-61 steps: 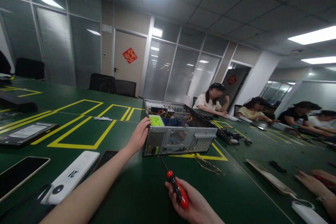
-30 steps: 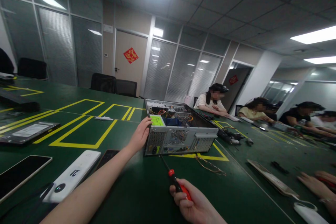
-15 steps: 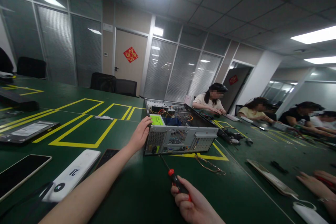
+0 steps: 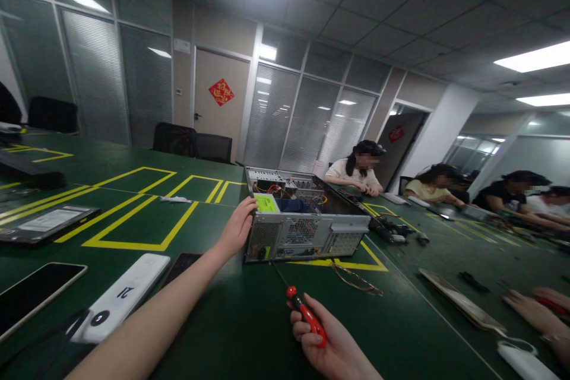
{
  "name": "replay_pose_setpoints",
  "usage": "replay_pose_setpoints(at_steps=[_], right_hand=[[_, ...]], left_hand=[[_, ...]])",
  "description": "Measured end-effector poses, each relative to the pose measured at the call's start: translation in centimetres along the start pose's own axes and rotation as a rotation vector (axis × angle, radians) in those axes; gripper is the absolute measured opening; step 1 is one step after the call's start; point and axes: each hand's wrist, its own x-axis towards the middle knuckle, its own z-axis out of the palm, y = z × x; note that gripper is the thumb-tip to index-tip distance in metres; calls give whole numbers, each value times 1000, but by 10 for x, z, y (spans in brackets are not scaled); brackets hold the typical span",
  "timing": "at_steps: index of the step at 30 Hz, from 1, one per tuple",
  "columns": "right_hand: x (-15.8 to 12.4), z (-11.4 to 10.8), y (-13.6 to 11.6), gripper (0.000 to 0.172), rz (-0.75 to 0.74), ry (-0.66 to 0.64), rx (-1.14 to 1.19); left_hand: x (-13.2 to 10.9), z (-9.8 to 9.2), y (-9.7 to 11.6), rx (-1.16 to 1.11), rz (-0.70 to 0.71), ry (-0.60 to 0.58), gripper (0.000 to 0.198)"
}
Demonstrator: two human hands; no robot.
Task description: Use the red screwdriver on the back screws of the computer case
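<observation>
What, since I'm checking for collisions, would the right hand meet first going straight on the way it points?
Probably the case, near its lower edge: the screwdriver in the right hand points there, though whether its tip touches is unclear.

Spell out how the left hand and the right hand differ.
The left hand rests on the near left corner of the computer case; the right hand is clear of it, gripping a screwdriver. The left hand's fingers are extended, while the right hand's curl around the handle. The left hand is farther forward than the right. Both are bare.
</observation>
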Motion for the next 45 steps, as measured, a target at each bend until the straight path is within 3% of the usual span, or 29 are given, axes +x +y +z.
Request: replay_pose_setpoints(at_steps=[6, 15, 20, 23, 26, 30, 45], right_hand=[[1, 0, 0, 20, -17, 78, -20], [-3, 8, 3, 31, 13, 85, -34], [-1, 4, 3, 25, -39, 83, -10], [-5, 5, 7, 27, -81, 39, -119], [-14, 14, 9, 30, -214, -46, -297], [-24, 29, 6, 31, -339, -92, -350], [-21, 37, -2, 27, -364, -68, -343]], left_hand=[[-1, -1, 0, 6, -8, -6, 33], [0, -1, 1, 11, -8, -9, 32], [0, -1, 1, 10, -4, -8, 33], [0, 0, 0, 10, -4, -10, 34], [0, 1, 0, 9, -7, -10, 34], [0, 0, 0, 12, -8, 5, 33], [-1, 0, 2, 7, -26, -8, 32]])
